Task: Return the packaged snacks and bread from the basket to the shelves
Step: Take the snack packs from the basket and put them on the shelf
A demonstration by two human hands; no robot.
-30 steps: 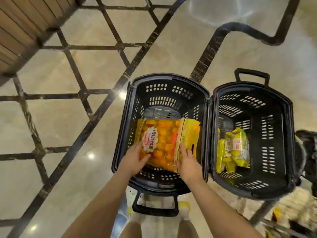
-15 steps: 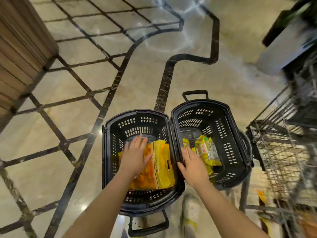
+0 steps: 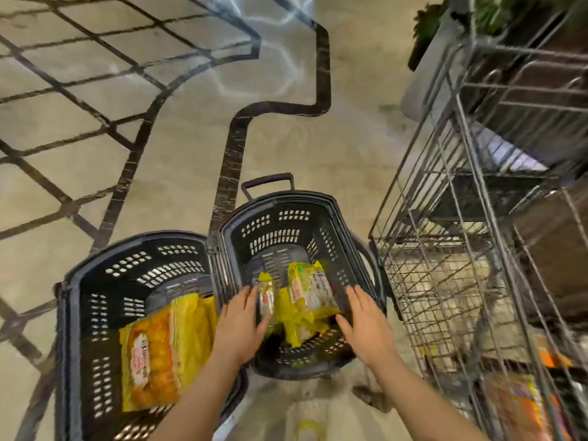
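Reaching down into the black plastic basket on the right [image 3: 299,224], both hands are open with the fingers spread. The left hand [image 3: 240,323] is hovering over the near left side of this basket, palm down, its fingertips just beside a small yellow snack packet [image 3: 266,297]. That packet is standing on its edge, with its long side pointing away from the person. The right hand [image 3: 366,319] is hovering by the basket's right wall, palm turned a little toward the middle. Neither hand is gripping anything; whether the left fingers are touching the small packet is hard to tell.

Between the two hands is lying a bunch of yellow-green plastic snack packs [image 3: 305,303]. The top pack is tilted, and its long side is running from near the person up toward the far wall.

Sitting right beside it, touching along one side, is a second black plastic basket on the left [image 3: 95,297]. Inside it is lying a big flat orange and yellow snack bag with a white label [image 3: 159,351]. Its long side is pointing away from the person, leaning a little to the right.

Both baskets are sitting on a shiny tan stone floor with black lines [image 3: 159,138]. A grey wire shelf rack [image 3: 477,218] is standing near the right basket.
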